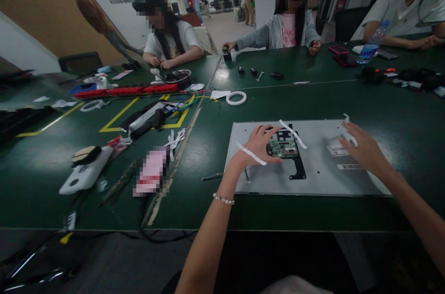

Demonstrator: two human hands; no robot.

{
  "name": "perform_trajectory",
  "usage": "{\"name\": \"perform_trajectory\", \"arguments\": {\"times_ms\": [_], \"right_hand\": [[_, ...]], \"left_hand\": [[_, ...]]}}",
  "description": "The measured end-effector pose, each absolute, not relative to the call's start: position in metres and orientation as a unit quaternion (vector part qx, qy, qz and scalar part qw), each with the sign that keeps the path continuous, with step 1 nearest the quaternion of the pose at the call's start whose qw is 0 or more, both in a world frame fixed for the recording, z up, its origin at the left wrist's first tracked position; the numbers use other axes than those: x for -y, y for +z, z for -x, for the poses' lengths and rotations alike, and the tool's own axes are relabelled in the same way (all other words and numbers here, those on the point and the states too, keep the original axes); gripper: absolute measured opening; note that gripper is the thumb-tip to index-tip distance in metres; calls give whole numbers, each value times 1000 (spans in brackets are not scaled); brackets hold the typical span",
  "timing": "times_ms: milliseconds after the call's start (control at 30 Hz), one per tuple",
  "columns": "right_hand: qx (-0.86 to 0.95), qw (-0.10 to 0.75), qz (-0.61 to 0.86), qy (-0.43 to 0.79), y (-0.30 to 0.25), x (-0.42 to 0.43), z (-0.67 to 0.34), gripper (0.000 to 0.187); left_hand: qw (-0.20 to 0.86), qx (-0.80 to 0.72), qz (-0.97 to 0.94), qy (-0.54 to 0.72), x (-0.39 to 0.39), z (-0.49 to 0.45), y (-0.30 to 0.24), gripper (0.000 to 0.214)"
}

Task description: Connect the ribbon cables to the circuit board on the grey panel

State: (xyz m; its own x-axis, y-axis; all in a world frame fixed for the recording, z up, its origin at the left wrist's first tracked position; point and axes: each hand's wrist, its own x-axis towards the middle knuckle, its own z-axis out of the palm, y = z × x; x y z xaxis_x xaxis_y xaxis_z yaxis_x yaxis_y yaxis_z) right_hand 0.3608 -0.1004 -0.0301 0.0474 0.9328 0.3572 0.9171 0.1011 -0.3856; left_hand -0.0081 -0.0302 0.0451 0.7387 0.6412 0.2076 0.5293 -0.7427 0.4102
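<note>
Head view shows a flat grey panel lying on the dark green counter directly before the person, with a green circuit board on its left half. The left hand spans the board's left end, its grip wide, thumb on the near side and fingers on the far side; whether it presses on the board I cannot tell. One white tape strip crosses the back of that hand, and another white strip slants just beyond its fingertips, over a black bracket that reaches past the board. A beaded bracelet circles the left wrist. The right hand is over the panel's right part, grip loosely open, fingers apart, a short white curl at a fingertip and two printed labels near it. Farther off on the counter are a tape roll, a small wrench and a plastic bottle. Across it sit two people wearing headgear.
</note>
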Motion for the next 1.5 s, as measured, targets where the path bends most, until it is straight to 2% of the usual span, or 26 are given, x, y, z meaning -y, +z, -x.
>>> {"name": "perform_trajectory", "arguments": {"times_ms": [167, 367, 867, 1000, 1100, 1200, 1267, 1333, 1400, 1500], "right_hand": [[680, 214, 700, 28, -55, 117, -416, 74], [727, 191, 660, 13, -66, 118, -408, 71], [771, 167, 614, 10, -48, 96, -376, 71], [738, 222, 636, -34, -40, 99, -374, 64], [680, 336, 651, -26, -23, 109, -362, 50], [587, 467, 653, 104, -7, 122, -339, 38], [539, 521, 630, 205, -1, 130, -323, 35], [523, 544, 606, 253, 1, 135, -310, 37], [539, 538, 597, 252, 0, 135, -301, 43], [614, 456, 614, 194, -1, 128, -294, 40]], "left_hand": [[160, -299, -928, 155, 37, -9, 28, 96], [162, -308, -928, 137, 39, -16, 18, 97], [171, -333, -918, 132, 35, -16, 4, 101], [171, -347, -915, 117, 32, -18, 3, 102], [171, -353, -914, 106, 31, -19, 2, 104], [164, -358, -913, 105, 31, -20, 2, 106], [156, -361, -913, 110, 32, -20, 3, 107], [147, -362, -913, 117, 34, -20, 6, 108], [140, -358, -915, 124, 38, -20, 12, 106], [132, -347, -919, 132, 40, -24, 21, 89]]}}
